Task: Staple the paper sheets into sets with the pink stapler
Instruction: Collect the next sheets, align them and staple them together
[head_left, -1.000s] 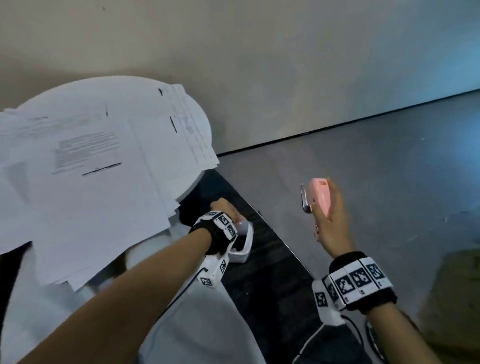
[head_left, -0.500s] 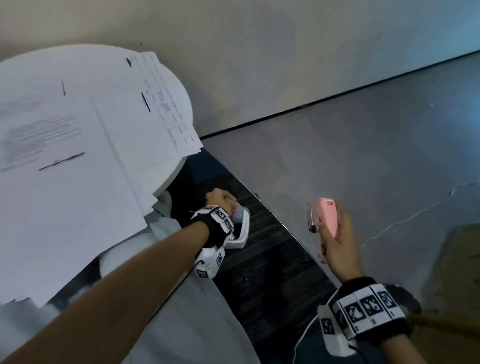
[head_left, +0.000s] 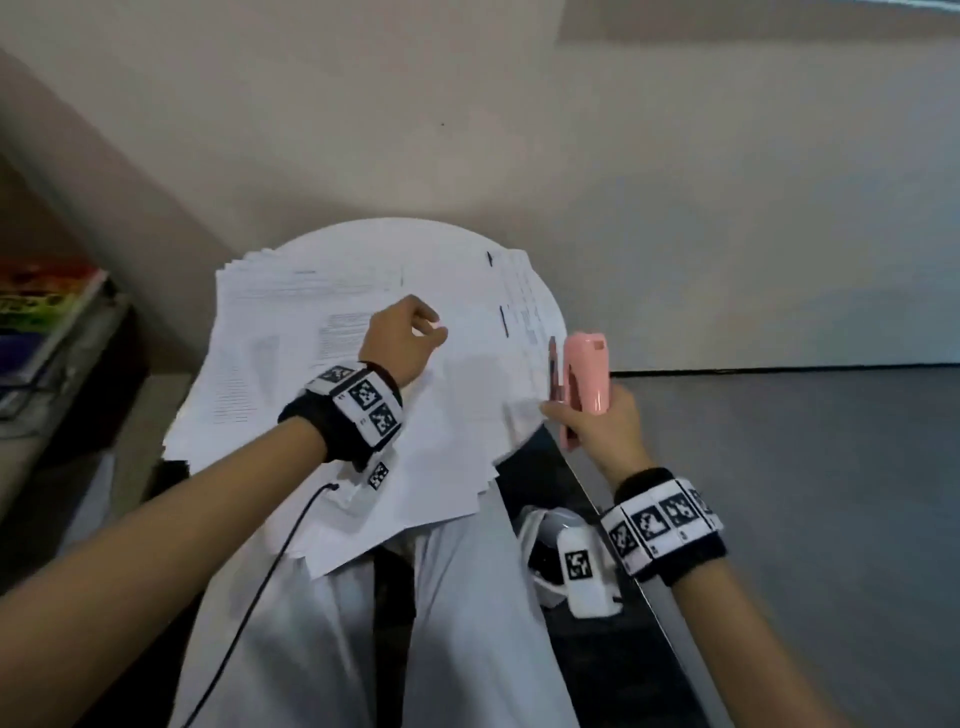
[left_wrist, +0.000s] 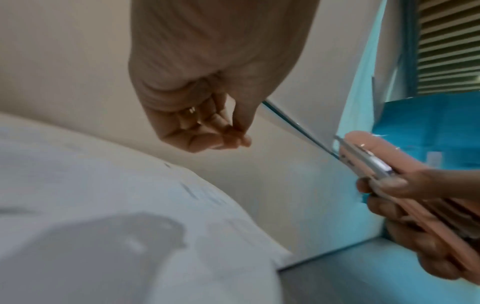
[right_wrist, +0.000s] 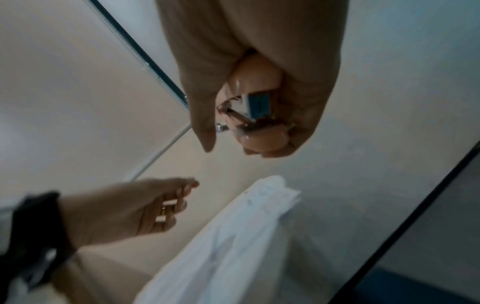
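the sheets (head_left: 363, 374) lie fanned on the round tabletop (head_left: 415, 234), thin and floppy, likely to slide; pinch a corner. the left hand (head_left: 402, 338) hovers over them, fingers loosely curled, empty. at 3 o'clock the right hand (head_left: 597, 431) grips the stapler (head_left: 584, 374). books (head_left: 41, 312) sit at 9 o'clock.

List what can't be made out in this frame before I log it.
- Printed text on the paper sheets: head view, too small and blurred.
- Whether the left hand touches the sheets: motion blur in the left wrist view.
- Pink stapler mouth: the right hand covers it in the right wrist view.
- Table under the sheets: mostly covered by paper.
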